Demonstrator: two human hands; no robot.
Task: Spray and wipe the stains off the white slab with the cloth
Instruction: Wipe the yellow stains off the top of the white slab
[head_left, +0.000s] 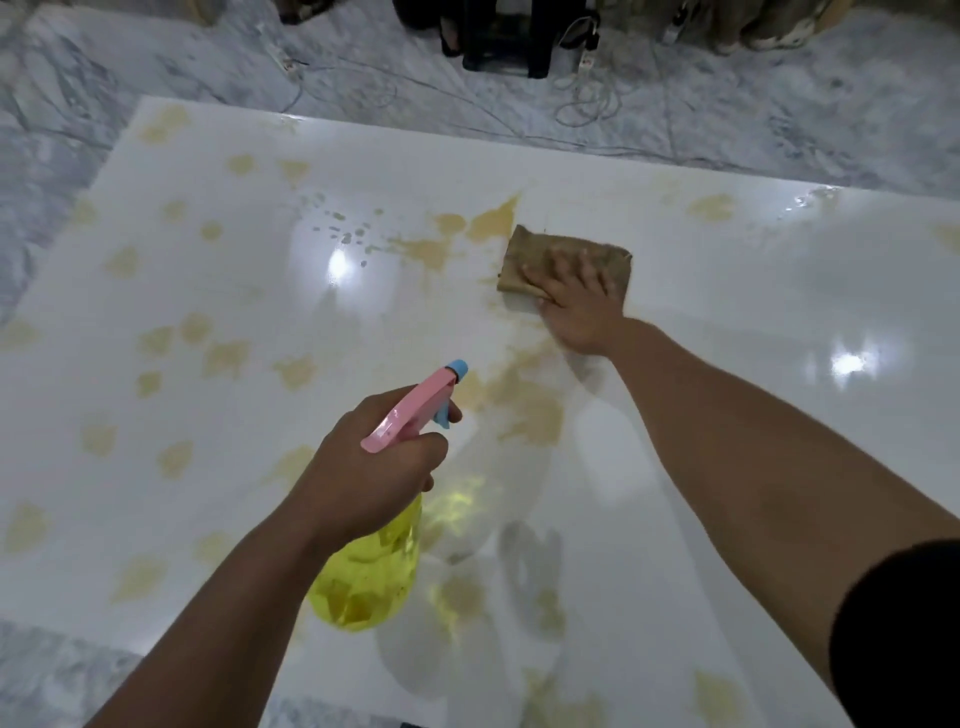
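A glossy white slab (727, 291) lies on the floor, dotted with many yellowish-brown stains (488, 223) on its left and middle parts. My left hand (374, 462) grips a spray bottle (369, 577) with a yellow body, a pink head and a blue nozzle pointing up and away over the slab. Pressed flat under my right hand (576, 306), a folded brown cloth (550, 254) rests on the slab just right of a large wet stain. Small droplets (343, 234) sit left of that stain.
Grey marble floor (104, 104) surrounds the slab. Beyond the far edge lie white cables (587, 98), a power strip (587, 57) and dark furniture legs (498, 41). The slab's right part shows almost no stains.
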